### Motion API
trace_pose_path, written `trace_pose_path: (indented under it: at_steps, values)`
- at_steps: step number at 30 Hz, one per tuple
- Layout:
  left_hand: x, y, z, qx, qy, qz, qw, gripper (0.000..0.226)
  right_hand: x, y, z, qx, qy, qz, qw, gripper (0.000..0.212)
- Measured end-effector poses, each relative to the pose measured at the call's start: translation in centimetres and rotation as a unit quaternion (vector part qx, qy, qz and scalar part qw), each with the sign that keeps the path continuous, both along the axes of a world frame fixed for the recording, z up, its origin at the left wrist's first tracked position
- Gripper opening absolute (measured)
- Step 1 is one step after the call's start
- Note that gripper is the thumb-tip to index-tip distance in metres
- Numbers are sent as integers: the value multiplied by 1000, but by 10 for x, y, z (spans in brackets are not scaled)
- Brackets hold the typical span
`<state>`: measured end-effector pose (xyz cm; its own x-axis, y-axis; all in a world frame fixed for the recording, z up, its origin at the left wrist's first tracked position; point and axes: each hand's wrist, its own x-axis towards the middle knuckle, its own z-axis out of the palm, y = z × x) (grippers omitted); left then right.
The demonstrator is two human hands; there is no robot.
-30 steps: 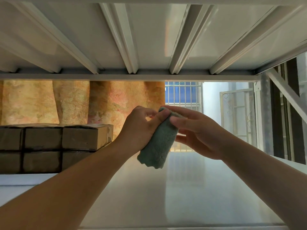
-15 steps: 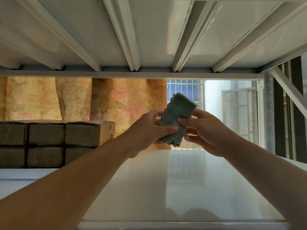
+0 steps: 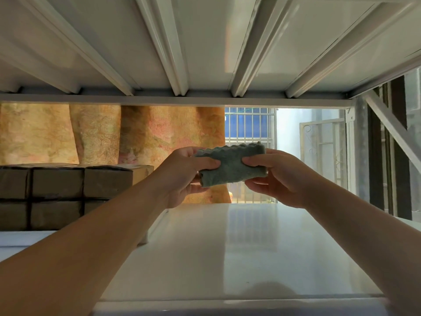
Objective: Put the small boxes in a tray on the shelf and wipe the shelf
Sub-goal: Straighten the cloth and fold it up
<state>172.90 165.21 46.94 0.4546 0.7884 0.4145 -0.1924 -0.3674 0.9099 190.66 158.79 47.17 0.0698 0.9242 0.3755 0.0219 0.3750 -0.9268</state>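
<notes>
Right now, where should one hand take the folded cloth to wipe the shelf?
Likely the right end of the cloth, from the right, where the right hand pinches it. It is folded into a thick horizontal pad above the shelf; the left hand pinches the other end.

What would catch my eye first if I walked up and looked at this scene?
Dead centre, a left hand and a right hand pinch a folded green cloth between them, held in the air above a glossy white shelf. At the left, brown boxes stand stacked in two rows, with a patterned orange curtain behind them.
</notes>
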Motion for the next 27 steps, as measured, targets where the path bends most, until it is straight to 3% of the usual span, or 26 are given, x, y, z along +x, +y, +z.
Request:
trace_pose_path:
  at_steps: [6,13,22,27]
  values:
    - [-1,-2,2,29,-38,-5,999,21,0,-1,1,29,36,21,999,19]
    - [0,-10,1,163,4,-15,986,39,7,-2,0,28,45,-11,999,34]
    - [-1,-13,3,131,-47,-13,990,42,3,-7,2,86,34,38,995,43]
    - [-2,-12,-1,118,-42,-26,992,45,10,-2,-2,36,34,103,993,41]
